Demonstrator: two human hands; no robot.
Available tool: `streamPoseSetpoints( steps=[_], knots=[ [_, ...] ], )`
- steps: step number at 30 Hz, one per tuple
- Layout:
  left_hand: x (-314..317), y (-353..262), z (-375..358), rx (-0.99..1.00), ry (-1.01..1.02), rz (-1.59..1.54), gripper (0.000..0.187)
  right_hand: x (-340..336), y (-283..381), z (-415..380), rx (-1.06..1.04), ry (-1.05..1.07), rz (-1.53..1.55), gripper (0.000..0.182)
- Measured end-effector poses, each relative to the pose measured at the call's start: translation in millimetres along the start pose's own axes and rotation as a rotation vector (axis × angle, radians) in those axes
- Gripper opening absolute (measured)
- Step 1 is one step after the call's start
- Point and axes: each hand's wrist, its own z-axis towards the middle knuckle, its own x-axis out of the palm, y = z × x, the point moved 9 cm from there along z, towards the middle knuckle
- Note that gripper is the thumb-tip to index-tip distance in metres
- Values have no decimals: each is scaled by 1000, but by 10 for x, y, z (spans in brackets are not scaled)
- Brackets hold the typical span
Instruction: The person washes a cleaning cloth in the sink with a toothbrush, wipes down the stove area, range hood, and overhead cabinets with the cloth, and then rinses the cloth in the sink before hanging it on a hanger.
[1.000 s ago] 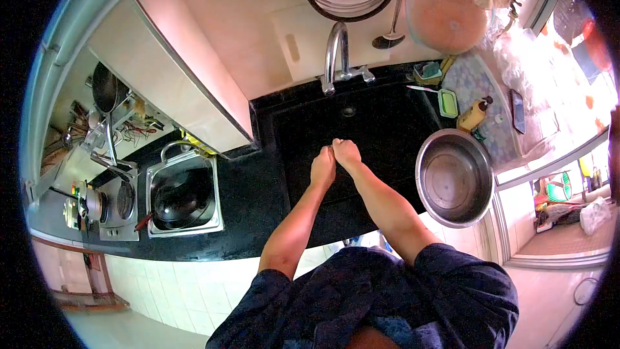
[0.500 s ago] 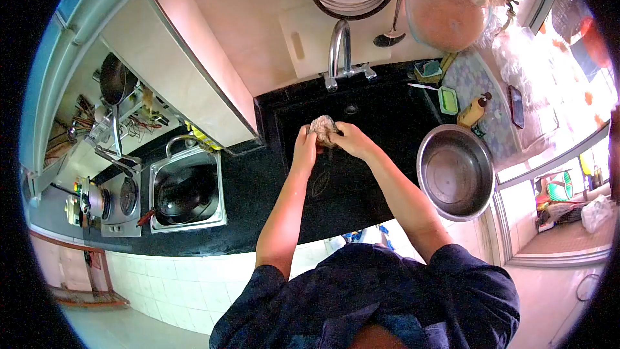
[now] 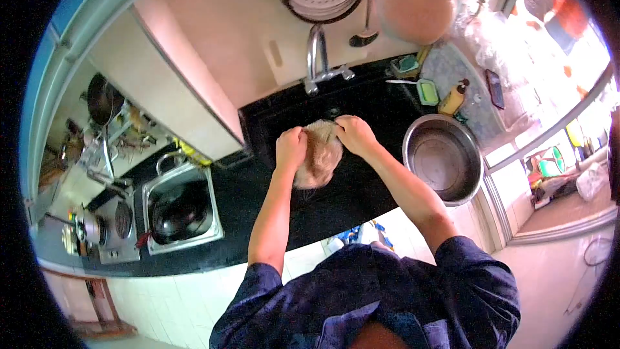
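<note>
A pale brown cloth hangs spread between my two hands over the black sink and counter, below the chrome faucet. My left hand is closed round its upper left edge. At the upper right edge, my right hand pinches the same cloth. The cloth's lower part drapes toward me, blurred a little.
A large steel basin stands right of my right forearm. Behind it are a green soap dish and a yellow bottle. To the left, a steel sink holds a dark wok. A phone lies at the right.
The cloth was bunched up between my hands and is now opened out, hanging down toward me. My hands have moved a little apart. The whole view has shifted and tilted slightly.
</note>
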Motion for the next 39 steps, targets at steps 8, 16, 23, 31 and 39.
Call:
streamPoseSetpoints(
  steps=[8,16,23,31,39],
  knots=[
    [-159,-905,325,37,-59,-468,23,-1048,-87,-414,242,-228,260,25],
    [327,-2404,515,189,302,-975,10,-2121,-482,-1630,354,59,110,29],
    [1429,-4091,-84,570,753,-861,14,-3360,-1165,-3724,959,-435,-373,38],
    [3031,-6300,-1478,891,802,-565,15,-4028,-1553,-6273,1253,-1170,205,24],
    [4351,-8762,-3307,589,1470,-970,16,-5227,-1563,-8313,1006,-1842,-74,18]
  ],
)
